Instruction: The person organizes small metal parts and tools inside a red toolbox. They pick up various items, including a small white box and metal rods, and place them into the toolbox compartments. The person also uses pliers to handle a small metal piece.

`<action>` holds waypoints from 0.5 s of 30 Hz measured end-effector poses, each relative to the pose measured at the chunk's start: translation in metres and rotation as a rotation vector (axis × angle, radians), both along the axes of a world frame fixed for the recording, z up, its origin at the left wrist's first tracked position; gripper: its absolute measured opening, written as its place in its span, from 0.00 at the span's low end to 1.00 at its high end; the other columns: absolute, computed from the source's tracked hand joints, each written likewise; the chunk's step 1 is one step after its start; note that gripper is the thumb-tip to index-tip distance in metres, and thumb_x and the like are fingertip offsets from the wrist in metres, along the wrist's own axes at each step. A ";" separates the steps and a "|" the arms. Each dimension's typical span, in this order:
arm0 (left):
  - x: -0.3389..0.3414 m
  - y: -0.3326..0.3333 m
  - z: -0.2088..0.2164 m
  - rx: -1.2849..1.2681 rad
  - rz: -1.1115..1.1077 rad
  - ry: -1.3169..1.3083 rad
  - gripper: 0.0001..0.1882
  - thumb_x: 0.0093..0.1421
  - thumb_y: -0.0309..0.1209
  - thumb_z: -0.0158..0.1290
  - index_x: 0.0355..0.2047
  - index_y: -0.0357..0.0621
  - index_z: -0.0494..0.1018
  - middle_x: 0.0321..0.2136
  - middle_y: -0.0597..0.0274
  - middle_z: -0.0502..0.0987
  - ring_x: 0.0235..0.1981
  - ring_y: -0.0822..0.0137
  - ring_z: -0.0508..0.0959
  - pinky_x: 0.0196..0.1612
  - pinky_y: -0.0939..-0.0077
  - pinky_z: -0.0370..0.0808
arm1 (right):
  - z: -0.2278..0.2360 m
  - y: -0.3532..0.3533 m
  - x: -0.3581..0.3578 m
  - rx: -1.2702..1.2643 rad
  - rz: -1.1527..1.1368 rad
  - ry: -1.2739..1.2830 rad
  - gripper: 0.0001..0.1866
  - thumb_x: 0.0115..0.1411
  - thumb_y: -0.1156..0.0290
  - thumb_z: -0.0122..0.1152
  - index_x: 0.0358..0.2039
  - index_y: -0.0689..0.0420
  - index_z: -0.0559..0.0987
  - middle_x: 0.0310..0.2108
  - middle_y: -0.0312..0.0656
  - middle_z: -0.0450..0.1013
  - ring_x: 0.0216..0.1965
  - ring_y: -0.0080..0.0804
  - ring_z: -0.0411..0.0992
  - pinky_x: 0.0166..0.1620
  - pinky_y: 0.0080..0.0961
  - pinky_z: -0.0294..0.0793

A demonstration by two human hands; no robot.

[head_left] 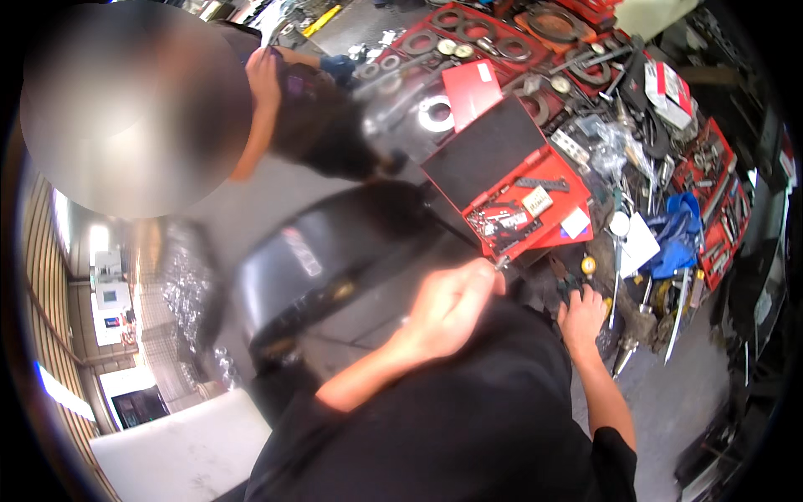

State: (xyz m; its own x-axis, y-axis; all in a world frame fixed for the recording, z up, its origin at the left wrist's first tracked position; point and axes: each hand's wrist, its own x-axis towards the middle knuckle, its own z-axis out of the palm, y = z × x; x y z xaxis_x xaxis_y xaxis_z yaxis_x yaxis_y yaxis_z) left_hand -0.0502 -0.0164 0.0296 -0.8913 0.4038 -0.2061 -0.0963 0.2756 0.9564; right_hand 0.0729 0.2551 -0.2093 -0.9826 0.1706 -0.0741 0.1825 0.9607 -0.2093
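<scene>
My left hand (pixel 452 311) is closed in a pinch, slightly blurred, in front of a red toolbox (pixel 552 205) with its lid raised. A small shiny bit shows by its fingertips; what it is, I cannot make out. Inside the box lie small metal parts, a dark flat piece (pixel 542 184) and a small cream-coloured box (pixel 536 201). To the right, my right hand (pixel 583 318) reaches down to the cluttered bench, fingers bent and apart. Its fingertips are beside a dark plier-like tool (pixel 562 272); whether they touch it, I cannot tell.
A black curved panel (pixel 335 243) stands left of my hands. Metal rings (pixel 477 29), gauges, a blue cloth (pixel 676 238) and white paper (pixel 640 244) crowd the bench. Another person's arm (pixel 263 100) is at upper left. A white panel (pixel 188 443) is at lower left.
</scene>
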 end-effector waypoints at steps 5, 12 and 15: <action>0.000 -0.001 -0.002 -0.012 -0.007 0.043 0.22 0.81 0.41 0.42 0.35 0.38 0.74 0.24 0.66 0.69 0.28 0.74 0.68 0.35 0.74 0.69 | 0.040 -0.010 -0.017 -0.080 -0.013 0.143 0.13 0.60 0.66 0.70 0.43 0.59 0.83 0.51 0.48 0.78 0.49 0.48 0.76 0.51 0.45 0.73; -0.003 0.013 -0.016 -0.024 -0.084 0.123 0.17 0.80 0.37 0.45 0.38 0.37 0.75 0.29 0.55 0.77 0.31 0.59 0.77 0.40 0.66 0.75 | 0.190 -0.066 -0.080 -1.096 0.037 0.295 0.09 0.72 0.73 0.58 0.46 0.65 0.81 0.35 0.45 0.77 0.33 0.36 0.76 0.40 0.30 0.75; -0.005 0.016 -0.017 -0.034 -0.109 0.133 0.17 0.79 0.37 0.46 0.41 0.35 0.75 0.31 0.50 0.79 0.32 0.51 0.78 0.41 0.64 0.76 | 0.208 -0.082 -0.092 -0.988 0.123 0.403 0.07 0.72 0.76 0.57 0.44 0.67 0.79 0.35 0.47 0.76 0.33 0.36 0.75 0.39 0.30 0.75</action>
State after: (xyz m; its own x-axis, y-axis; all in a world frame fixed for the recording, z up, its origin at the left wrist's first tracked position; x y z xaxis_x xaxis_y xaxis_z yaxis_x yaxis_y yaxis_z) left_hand -0.0552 -0.0008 0.0121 -0.8631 0.4941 -0.1044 0.0623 0.3094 0.9489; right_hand -0.0189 0.1731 -0.0016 -0.9717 0.1113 0.2084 -0.1599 0.3396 -0.9269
